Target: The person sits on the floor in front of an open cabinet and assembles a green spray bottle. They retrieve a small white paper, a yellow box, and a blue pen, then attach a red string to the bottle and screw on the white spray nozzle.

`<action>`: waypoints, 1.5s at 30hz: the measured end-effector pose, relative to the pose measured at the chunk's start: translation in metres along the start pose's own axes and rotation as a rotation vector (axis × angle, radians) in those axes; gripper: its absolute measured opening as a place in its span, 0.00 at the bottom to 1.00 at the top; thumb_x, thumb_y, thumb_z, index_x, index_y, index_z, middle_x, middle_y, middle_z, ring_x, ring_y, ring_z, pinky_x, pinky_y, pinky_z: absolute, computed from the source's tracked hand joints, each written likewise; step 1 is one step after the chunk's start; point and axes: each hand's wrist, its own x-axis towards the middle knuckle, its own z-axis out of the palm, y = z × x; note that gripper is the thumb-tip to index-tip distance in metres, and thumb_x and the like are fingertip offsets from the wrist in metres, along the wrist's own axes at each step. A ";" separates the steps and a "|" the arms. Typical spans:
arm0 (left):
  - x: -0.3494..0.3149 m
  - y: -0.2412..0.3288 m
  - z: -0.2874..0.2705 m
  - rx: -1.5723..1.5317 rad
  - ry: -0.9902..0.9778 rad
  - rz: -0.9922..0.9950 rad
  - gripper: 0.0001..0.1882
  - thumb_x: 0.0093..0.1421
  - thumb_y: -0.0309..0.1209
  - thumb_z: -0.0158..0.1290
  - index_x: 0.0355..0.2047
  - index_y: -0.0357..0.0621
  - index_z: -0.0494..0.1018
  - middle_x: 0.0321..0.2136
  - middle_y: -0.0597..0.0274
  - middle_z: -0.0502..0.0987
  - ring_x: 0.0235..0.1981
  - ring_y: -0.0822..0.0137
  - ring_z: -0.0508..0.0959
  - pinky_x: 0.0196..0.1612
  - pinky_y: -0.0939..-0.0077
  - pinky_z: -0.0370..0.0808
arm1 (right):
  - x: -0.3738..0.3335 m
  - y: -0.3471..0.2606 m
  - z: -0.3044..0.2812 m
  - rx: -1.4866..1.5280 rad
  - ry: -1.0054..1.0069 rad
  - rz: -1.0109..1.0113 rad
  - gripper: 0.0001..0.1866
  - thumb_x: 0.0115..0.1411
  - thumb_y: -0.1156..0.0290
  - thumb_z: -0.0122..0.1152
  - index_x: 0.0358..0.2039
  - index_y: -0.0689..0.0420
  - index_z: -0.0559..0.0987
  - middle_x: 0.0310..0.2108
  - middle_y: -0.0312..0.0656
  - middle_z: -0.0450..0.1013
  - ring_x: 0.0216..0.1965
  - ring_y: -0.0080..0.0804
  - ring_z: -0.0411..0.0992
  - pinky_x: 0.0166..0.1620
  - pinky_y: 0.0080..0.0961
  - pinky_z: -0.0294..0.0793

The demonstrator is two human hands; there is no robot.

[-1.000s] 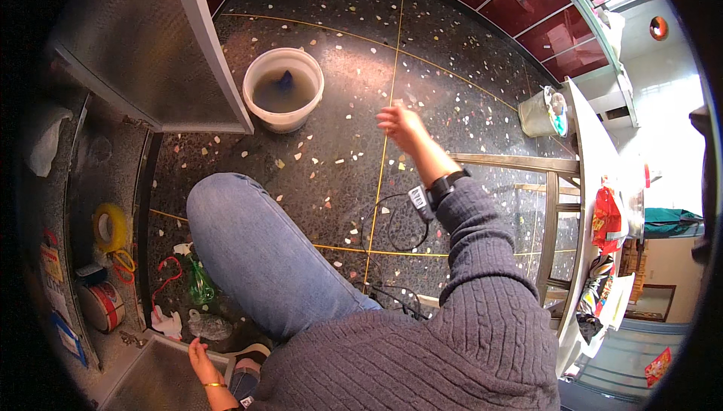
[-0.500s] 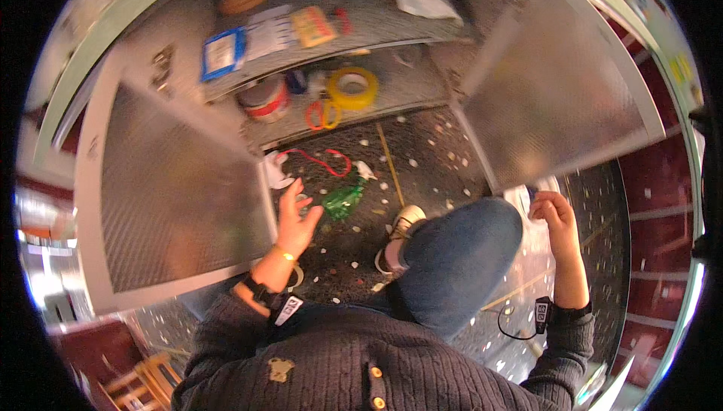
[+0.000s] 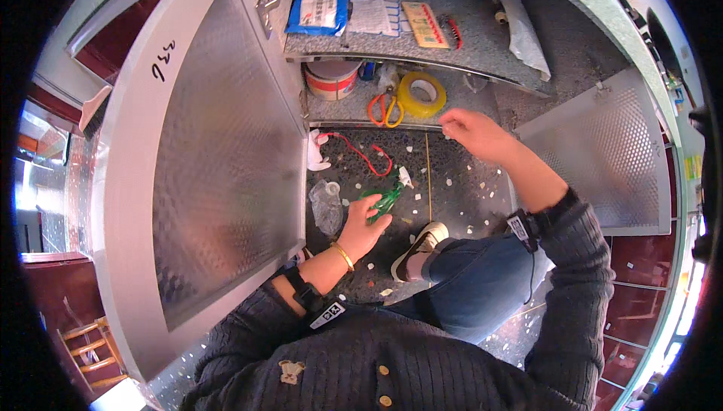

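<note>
Head view: the right hand point(image 3: 478, 134), curled, contents unclear, has been brought right of the round yellow tape roll point(image 3: 422, 111); the left hand point(image 3: 360, 230), loosely open, is held at the green plastic bottle point(image 3: 391, 197) on the floor point(image 3: 448, 204).

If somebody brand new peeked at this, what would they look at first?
Probably the big yellow tape roll on the lower cupboard shelf, with orange-and-yellow scissors just left of it. Next, maybe the bright green bottle on the speckled floor, with the left hand right by it. The blue packet on the upper shelf might catch their eye too.
</note>
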 end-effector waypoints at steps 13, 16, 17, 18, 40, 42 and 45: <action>-0.009 -0.019 -0.010 -0.299 0.006 -0.276 0.13 0.55 0.29 0.54 0.40 0.38 0.69 0.29 0.65 0.70 0.33 0.73 0.70 0.41 0.80 0.68 | 0.123 0.117 0.199 -0.167 -0.019 0.219 0.16 0.55 0.66 0.49 0.45 0.51 0.72 0.45 0.47 0.67 0.43 0.46 0.69 0.44 0.36 0.69; -0.008 -0.021 -0.012 -0.303 -0.012 -0.339 0.11 0.55 0.26 0.53 0.40 0.38 0.70 0.28 0.68 0.67 0.32 0.77 0.68 0.39 0.83 0.67 | 0.135 0.120 0.208 -0.241 0.016 0.160 0.26 0.56 0.70 0.47 0.57 0.39 0.61 0.59 0.43 0.51 0.53 0.48 0.61 0.52 0.40 0.65; -0.006 -0.023 -0.014 -0.272 -0.062 -0.408 0.12 0.57 0.28 0.52 0.42 0.42 0.69 0.33 0.67 0.70 0.37 0.76 0.69 0.43 0.81 0.66 | 0.140 0.119 0.210 -0.360 0.030 0.130 0.27 0.56 0.71 0.48 0.57 0.39 0.61 0.58 0.43 0.52 0.54 0.48 0.60 0.52 0.41 0.64; -0.005 -0.025 -0.013 -0.267 -0.072 -0.394 0.12 0.57 0.27 0.52 0.42 0.42 0.69 0.33 0.67 0.70 0.37 0.76 0.69 0.43 0.81 0.66 | 0.144 0.117 0.211 -0.472 0.069 0.070 0.27 0.56 0.71 0.48 0.57 0.38 0.61 0.58 0.43 0.53 0.54 0.48 0.59 0.53 0.42 0.63; 0.000 -0.022 -0.010 -0.184 -0.117 -0.415 0.11 0.56 0.28 0.52 0.40 0.42 0.71 0.26 0.71 0.67 0.30 0.80 0.67 0.36 0.84 0.66 | 0.186 0.138 0.194 -0.579 0.320 -0.183 0.14 0.49 0.66 0.58 0.36 0.56 0.73 0.35 0.42 0.68 0.43 0.45 0.67 0.44 0.39 0.68; 0.000 -0.020 -0.010 -0.200 -0.112 -0.483 0.10 0.56 0.27 0.52 0.40 0.42 0.71 0.26 0.71 0.68 0.30 0.80 0.67 0.36 0.84 0.66 | 0.179 0.139 0.195 -0.572 0.151 -0.085 0.12 0.52 0.65 0.55 0.36 0.56 0.74 0.37 0.43 0.68 0.42 0.44 0.68 0.43 0.38 0.68; -0.001 -0.018 -0.010 -0.163 -0.121 -0.523 0.10 0.57 0.27 0.51 0.39 0.42 0.71 0.26 0.71 0.68 0.31 0.80 0.67 0.37 0.84 0.66 | 0.180 0.135 0.200 -0.500 0.166 0.039 0.13 0.53 0.64 0.53 0.36 0.57 0.74 0.38 0.44 0.68 0.40 0.44 0.69 0.43 0.38 0.69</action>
